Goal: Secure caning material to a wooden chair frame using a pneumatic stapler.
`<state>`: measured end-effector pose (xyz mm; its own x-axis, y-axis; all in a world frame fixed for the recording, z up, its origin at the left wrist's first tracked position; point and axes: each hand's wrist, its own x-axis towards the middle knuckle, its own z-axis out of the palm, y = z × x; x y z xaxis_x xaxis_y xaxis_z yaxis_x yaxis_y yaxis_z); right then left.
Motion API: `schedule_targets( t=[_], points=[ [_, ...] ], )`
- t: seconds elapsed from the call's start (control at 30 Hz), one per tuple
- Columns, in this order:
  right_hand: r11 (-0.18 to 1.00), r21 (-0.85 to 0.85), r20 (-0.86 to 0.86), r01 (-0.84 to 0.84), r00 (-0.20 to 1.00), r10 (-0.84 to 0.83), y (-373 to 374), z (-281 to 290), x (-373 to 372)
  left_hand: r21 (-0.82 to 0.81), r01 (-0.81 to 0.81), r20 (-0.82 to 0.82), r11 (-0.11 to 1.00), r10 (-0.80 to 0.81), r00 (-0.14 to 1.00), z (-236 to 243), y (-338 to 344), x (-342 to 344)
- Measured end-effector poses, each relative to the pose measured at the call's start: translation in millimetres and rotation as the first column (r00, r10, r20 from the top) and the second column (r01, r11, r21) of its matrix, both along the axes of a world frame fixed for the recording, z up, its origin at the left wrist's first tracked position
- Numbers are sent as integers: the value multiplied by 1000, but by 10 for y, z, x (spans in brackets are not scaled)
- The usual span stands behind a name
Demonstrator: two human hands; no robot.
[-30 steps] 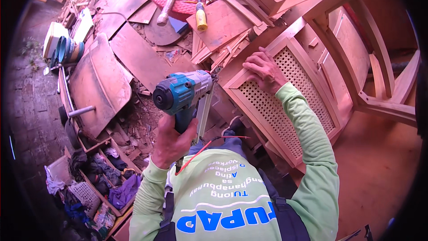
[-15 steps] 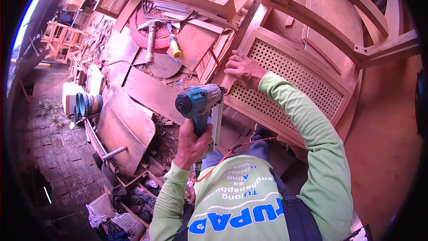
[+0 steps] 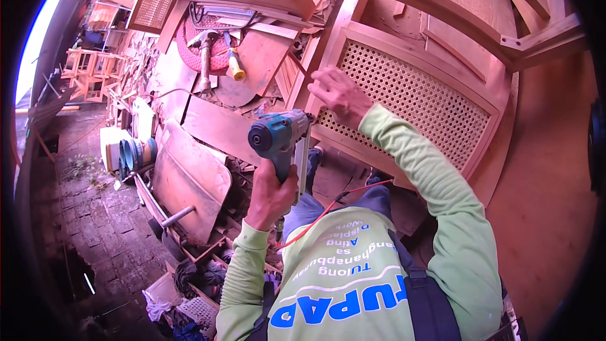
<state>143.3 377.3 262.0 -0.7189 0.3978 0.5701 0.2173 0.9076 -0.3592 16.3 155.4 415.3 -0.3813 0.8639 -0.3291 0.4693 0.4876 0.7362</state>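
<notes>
My left hand (image 3: 273, 194) is wrapped round the handle of a teal and black nail gun (image 3: 273, 134). The gun's nose reaches the near left corner of a wooden chair frame (image 3: 394, 161); whether it touches the wood I cannot tell. Woven cane (image 3: 413, 91) fills that frame. My right hand (image 3: 344, 96) is at the frame's left rail, its fingers curled over the edge and the fingertips partly hidden. A red air hose (image 3: 328, 207) runs beside the gun and across my lap.
Curved chair parts (image 3: 435, 0) rise at the far right. A hammer (image 3: 205, 63), a yellow-handled tool (image 3: 235, 66) and a hacksaw (image 3: 221, 17) lie on a round red woven seat (image 3: 186, 41). Wood strips lie behind. Blue-green cans (image 3: 136, 153) and a tilted board (image 3: 192, 183) stand left.
My right fingers have curled in more at the frame's left rail. The nail gun stays in my left hand near the same corner. The view has shifted slightly.
</notes>
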Motion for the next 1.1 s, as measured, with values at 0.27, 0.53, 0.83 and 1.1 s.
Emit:
schedule_targets(
  t=[0.27, 0.53, 0.83, 1.1],
  points=[
    [854, -406, 108, 326, 945, -309, -1259, 26, 714, -62, -79, 149, 995, 87, 985, 39, 31, -76],
    [841, -396, -26, 370, 911, -413, -1360, -191, 599, -59, -48, 100, 997, 54, 994, 52, 58, -75],
    [844, -385, -9, 373, 913, -408, -1401, -214, 617, -33, -44, 115, 998, 48, 992, 68, 9, -42],
    [871, -303, -43, 386, 908, -417, -1451, -262, 551, 55, -101, 254, 993, 83, 964, 47, -45, -49]
  ],
)
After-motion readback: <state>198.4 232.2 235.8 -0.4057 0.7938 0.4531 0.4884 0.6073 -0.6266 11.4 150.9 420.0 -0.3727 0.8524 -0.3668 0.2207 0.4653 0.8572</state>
